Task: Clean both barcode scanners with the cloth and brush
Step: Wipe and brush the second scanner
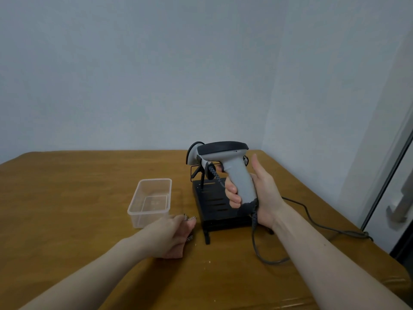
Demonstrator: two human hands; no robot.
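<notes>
Resting low on wooden table (pixel 67 186), left hand (pixel 172 236), fingers loosely curled, holding nothing, just right of clear plastic container (pixel 149 202). Gripping gray barcode scanner (pixel 232 166) by its handle, right hand (pixel 257 198), fingers wrapped round, thumb straight up; scanner upright over black stand (pixel 214 204), cable (pixel 312 218) trailing right across table. Behind, partly hidden, second scanner (pixel 192 154) on stand.

two scanners (pixel 225 159), perhaps, one clear tub (pixel 150 202), one black stand (pixel 218 206)
</notes>
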